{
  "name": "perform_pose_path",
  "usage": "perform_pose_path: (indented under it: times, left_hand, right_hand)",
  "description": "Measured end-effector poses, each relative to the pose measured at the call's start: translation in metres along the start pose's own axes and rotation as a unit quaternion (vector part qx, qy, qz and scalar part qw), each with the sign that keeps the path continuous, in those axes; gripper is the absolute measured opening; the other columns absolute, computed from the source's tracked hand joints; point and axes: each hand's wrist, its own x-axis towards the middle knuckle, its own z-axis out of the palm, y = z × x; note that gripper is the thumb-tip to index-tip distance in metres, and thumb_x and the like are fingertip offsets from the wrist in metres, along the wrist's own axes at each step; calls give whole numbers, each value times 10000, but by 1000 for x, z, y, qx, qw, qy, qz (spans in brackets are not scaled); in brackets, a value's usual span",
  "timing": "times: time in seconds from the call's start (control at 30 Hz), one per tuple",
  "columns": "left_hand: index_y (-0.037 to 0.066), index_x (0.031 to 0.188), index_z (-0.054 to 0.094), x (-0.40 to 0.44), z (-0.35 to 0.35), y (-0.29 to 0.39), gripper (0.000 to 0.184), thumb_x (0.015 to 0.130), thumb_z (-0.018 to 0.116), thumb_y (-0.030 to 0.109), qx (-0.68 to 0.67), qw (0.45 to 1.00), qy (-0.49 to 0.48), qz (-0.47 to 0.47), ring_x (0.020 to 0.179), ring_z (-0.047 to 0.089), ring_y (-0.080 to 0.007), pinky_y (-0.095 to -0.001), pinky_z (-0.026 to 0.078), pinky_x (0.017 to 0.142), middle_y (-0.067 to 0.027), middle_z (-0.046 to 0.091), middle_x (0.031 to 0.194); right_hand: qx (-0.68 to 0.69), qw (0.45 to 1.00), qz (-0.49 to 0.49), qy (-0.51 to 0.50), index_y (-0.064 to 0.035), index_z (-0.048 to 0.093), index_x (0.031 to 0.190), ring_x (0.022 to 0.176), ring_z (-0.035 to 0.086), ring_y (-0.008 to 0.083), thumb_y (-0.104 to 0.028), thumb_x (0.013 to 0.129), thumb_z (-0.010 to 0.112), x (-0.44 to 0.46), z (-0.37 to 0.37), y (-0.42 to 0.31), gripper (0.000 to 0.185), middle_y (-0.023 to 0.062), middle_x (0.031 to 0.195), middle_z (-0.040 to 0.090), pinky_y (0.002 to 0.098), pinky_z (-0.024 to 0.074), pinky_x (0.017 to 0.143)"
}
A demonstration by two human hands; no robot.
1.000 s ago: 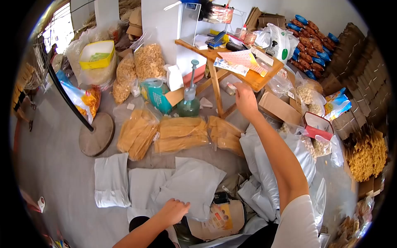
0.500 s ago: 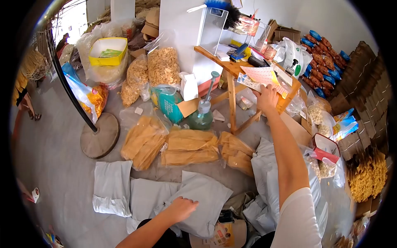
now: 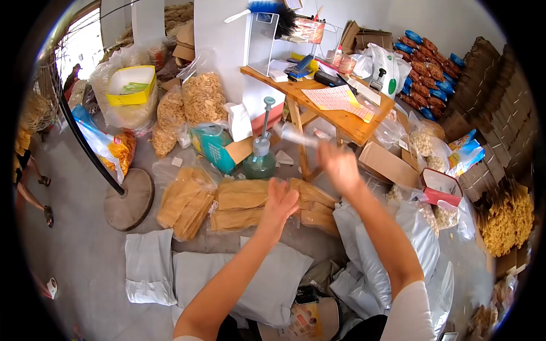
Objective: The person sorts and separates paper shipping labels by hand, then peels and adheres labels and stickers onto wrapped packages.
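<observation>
My right hand is raised in front of the wooden table, smeared by motion. Its fingers are closed on a pale paper slip, too blurred to read. My left hand is lifted over the clear bags of flat yellow-brown food sheets, its fingers bent but apart, and nothing shows in it. On the table lies a red-and-white printed sheet. A green pump sprayer bottle stands on the floor beyond my left hand. Grey mailing bags lie below my forearms.
A round stand base with a curved black pole is at left. Bags of dried chips lean by the wall. An open cardboard box and a red box stand at right. Another person's legs show at far left.
My right hand has left the table and moved left and down with the pale slip. My left hand has risen from the grey mailing bags. The view has shifted slightly.
</observation>
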Motion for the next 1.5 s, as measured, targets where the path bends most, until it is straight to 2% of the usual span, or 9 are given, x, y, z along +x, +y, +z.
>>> perform_pose_path:
  times: [0.1,0.3,0.37,0.43,0.5,0.53,0.6,0.7,1.5]
  left_hand:
    - [152,1380,131,-6,2,-7,706,846,558,329,-28,992,53,115,1168,416,-278,-423,388,926,-98,352,1338]
    - [137,1346,268,-64,-28,-38,549,893,400,418,-239,966,-72,-62,1162,416,-364,-467,390,924,-151,355,1333]
    - [119,1337,278,-71,-41,-45,548,897,379,428,-323,939,-57,-102,1139,436,-384,-477,398,913,-175,369,1317]
    - [108,1330,291,-76,-44,-46,542,899,367,429,-320,936,-78,-126,1123,446,-402,-496,395,909,-178,372,1313]
    - [102,1328,293,-75,-40,-43,537,900,377,414,-320,931,-91,-147,1121,444,-415,-514,394,902,-192,381,1301]
    - [98,1326,295,-75,-40,-44,541,898,381,417,-307,933,-118,-147,1122,443,-415,-520,395,899,-198,390,1291]
    - [85,1316,310,-74,-39,-46,556,887,409,424,-295,934,-139,-146,1121,448,-408,-524,400,893,-213,409,1268]
    - [79,1300,330,-74,-42,-46,557,878,428,429,-263,946,-101,-158,1119,452,-407,-519,402,898,-212,419,1259]
    - [35,1267,368,-80,-57,-48,564,906,318,466,-300,933,-66,-188,1099,495,-319,-450,422,899,-208,454,1235]
  right_hand:
    - [3,1000,-7,-24,-27,529,893,590,575,240,-56,730,554,-73,-18,-75,167,98,723,553,327,474,503]
    - [209,965,89,-132,12,563,997,594,574,184,-82,787,576,-166,-42,-156,230,101,817,597,282,475,522]
    - [477,785,387,-81,49,574,982,711,605,219,-110,826,565,-177,-50,-148,223,156,856,618,267,478,595]
    - [444,784,430,-61,51,568,1012,755,569,163,-91,853,529,-185,-45,-142,217,123,868,618,250,448,609]
    - [597,621,499,-93,45,522,1090,738,566,129,-101,866,518,-202,-30,-146,268,95,866,615,244,456,577]
    - [596,621,500,-94,45,522,1090,738,566,129,-101,866,518,-204,-31,-147,268,95,866,615,244,456,577]
    - [664,480,555,-145,33,456,1165,724,568,99,-50,850,530,-203,-37,-147,334,69,879,604,230,474,585]
    - [662,532,507,-147,63,425,1176,684,583,93,-43,838,551,-204,-36,-151,376,102,857,613,188,468,511]
    - [680,500,535,-23,65,374,1226,816,612,167,42,854,453,-196,-31,-189,380,136,948,606,273,557,654]
